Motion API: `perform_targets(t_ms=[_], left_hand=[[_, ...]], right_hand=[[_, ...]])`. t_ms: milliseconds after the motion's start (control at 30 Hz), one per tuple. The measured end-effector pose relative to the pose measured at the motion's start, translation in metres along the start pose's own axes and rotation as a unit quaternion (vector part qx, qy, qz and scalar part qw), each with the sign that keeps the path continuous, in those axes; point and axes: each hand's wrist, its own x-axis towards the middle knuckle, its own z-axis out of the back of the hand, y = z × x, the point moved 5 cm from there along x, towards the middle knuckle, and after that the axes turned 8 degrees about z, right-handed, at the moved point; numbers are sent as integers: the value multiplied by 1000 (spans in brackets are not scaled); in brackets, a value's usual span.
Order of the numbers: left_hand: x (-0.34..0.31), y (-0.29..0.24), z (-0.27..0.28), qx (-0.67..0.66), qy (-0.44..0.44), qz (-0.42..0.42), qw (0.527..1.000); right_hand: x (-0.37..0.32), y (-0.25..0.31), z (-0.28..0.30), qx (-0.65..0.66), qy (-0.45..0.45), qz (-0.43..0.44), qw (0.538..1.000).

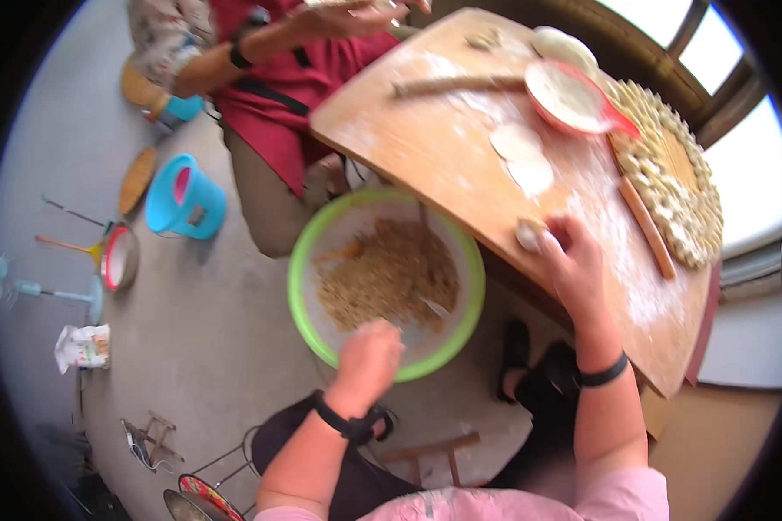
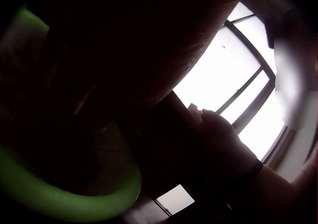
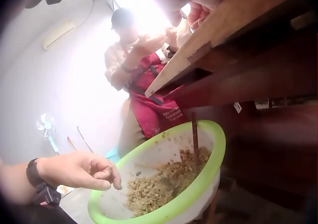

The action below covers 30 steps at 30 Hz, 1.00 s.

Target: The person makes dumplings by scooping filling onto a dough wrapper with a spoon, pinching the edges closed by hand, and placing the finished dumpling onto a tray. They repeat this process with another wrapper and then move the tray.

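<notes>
My right hand (image 1: 576,260) pinches a small pale dumpling (image 1: 528,234) between thumb and fingers at the table's near edge. In the right wrist view that hand (image 3: 198,13) shows only in part, at the top. Over the near rim of a green-rimmed bowl (image 1: 301,326) hangs my left hand (image 1: 369,358), its fingers loosely curled with nothing seen in them. Chopped filling (image 1: 387,273) covers the bowl's bottom, and a brown stick-like handle (image 3: 195,142) stands up from it. The left wrist view is mostly dark.
Floured wooden table (image 1: 408,130) bears two flat wrappers (image 1: 530,174), a rolling pin (image 1: 647,227), another rolling pin (image 1: 460,84), a red strainer-like bowl (image 1: 565,100) and a round tray of dumplings (image 1: 704,217). Another person in a red apron (image 1: 269,122) sits opposite. A blue bucket (image 1: 185,204) stands on the floor.
</notes>
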Motion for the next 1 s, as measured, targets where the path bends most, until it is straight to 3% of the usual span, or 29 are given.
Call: perform_targets(t_ms=[133,200,267,367,733,900,1000], left_hand=[[-4,9,-8,201,-61,-11,978],[3,16,-12,218,21,26,975],[11,16,-15,226,122,42,966],[14,14,-25,235,157,24,959],[10,-4,-28,192,124,-21,973],[-1,-10,-23,187,132,-28,973],[-8,-12,-22,167,123,-28,978]], right_hand=[[0,-1,-1,9,10,-27,1000],[1,-1,-3,6,14,-26,1000],[-1,3,-2,21,20,-31,999],[1,10,-1,-14,32,-30,999],[10,28,-3,-23,18,27,999],[6,26,6,12,1,-11,1000],[10,34,20,-61,23,14,998]])
